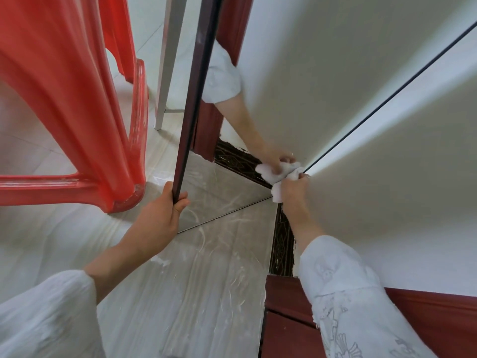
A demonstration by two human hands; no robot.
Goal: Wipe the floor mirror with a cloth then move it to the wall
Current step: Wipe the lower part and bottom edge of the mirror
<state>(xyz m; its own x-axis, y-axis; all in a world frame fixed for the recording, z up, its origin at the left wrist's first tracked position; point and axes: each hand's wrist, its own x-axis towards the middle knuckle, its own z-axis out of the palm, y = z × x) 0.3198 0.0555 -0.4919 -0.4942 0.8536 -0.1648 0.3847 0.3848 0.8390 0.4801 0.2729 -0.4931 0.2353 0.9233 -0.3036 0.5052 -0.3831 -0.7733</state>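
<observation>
White cloth (277, 180) bunched in right hand (293, 191), on floor mirror (232, 187) glass at 3 o'clock | left hand (161, 215) clamps frame edge | wiping underway; move to wall pending.

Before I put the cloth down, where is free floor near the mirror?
Free: tiles between the left hand and the red skirting. Crowded: the red stool sits close beside the mirror frame; the right hand presses the cloth at the wall.

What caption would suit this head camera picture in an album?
Left hand steadies the dark-framed floor mirror while the right hand rubs a crumpled white cloth on its glass, beside a red plastic chair.
</observation>
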